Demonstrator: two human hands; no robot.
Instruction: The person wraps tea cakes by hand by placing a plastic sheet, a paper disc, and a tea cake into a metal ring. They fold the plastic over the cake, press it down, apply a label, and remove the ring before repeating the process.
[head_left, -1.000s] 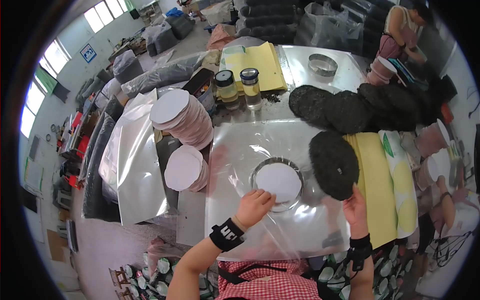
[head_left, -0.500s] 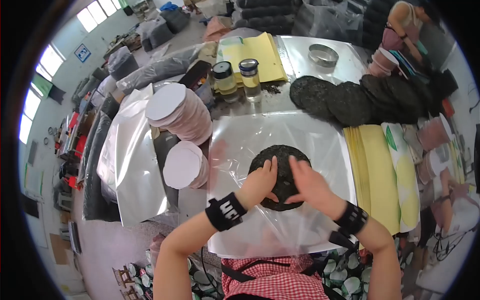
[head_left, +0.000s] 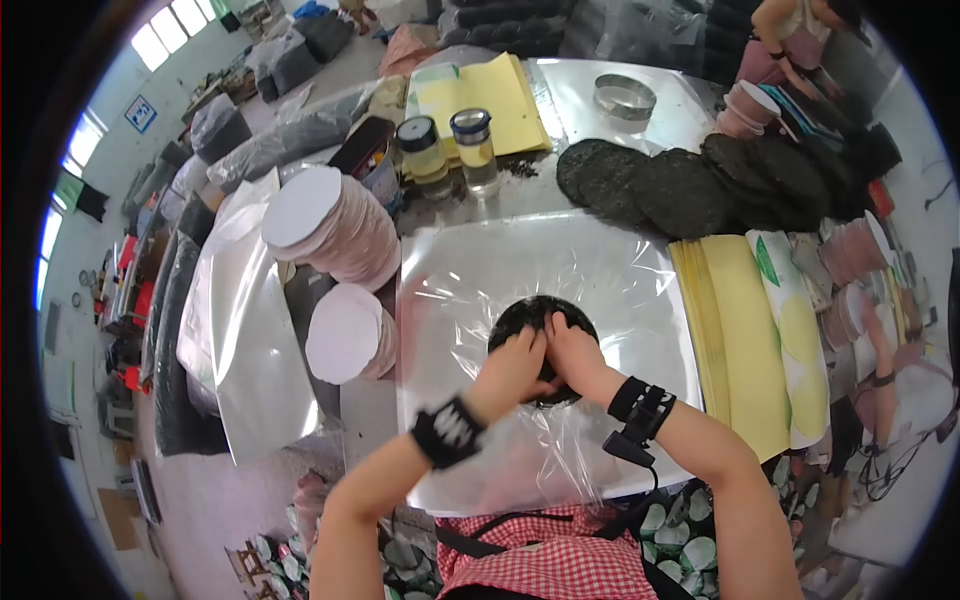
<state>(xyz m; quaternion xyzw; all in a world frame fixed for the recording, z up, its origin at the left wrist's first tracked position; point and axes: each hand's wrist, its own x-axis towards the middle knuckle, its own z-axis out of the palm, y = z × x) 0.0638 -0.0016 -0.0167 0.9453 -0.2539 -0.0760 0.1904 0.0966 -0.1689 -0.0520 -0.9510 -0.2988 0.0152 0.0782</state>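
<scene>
A round dark cake (head_left: 510, 325) lies under clear plastic film (head_left: 470, 270) on a silvery sheet (head_left: 430, 430) in front of me. The film is creased and pulled into folds around it. My left hand (head_left: 515, 367) presses on the cake's left and middle part, its fingers together and bent over the film. My right hand (head_left: 575, 355) touches the left one over the cake's centre, its fingers also bent together. Whether either pinches the film is hidden. Black bands circle both wrists.
Paper disc stacks (head_left: 340, 335) stand left. Two jars (head_left: 473, 150), yellow sheets (head_left: 515, 100) and a metal ring (head_left: 625, 97) are behind. Dark round cakes (head_left: 680, 190) overlap at back right, beside yellow paper (head_left: 745, 340). A person (head_left: 790, 45) is at the top right.
Both hands have drawn together over the cake, the right one moving left and its spread fingers bending in. The film is now more tightly creased around the cake. The view has shifted slightly.
</scene>
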